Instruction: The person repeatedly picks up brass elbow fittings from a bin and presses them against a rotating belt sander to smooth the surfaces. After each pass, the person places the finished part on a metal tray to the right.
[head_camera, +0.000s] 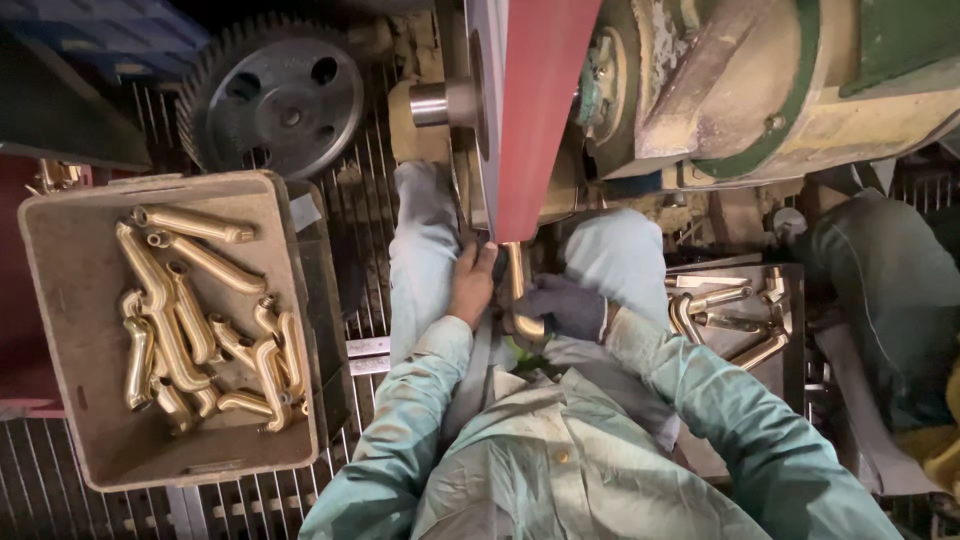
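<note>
A curved brass pipe piece (518, 285) is pressed up against the red sanding belt (535, 110) of a grinding machine. My right hand (565, 306), in a dark glove, grips its lower bend. My bare left hand (472, 283) rests against the pipe's upper end, just below the belt, fingers closed around it. Both of my sleeves are pale green, and my knees in light trousers show on either side of the belt.
A grey plastic crate (60, 330) at left holds several brass pipe pieces (190, 330). More brass pieces (725, 310) lie in a tray at right. A large dark gear wheel (280, 100) stands behind the crate. Another person's green-clad shoulder (890, 290) is at far right. Metal grating covers the floor.
</note>
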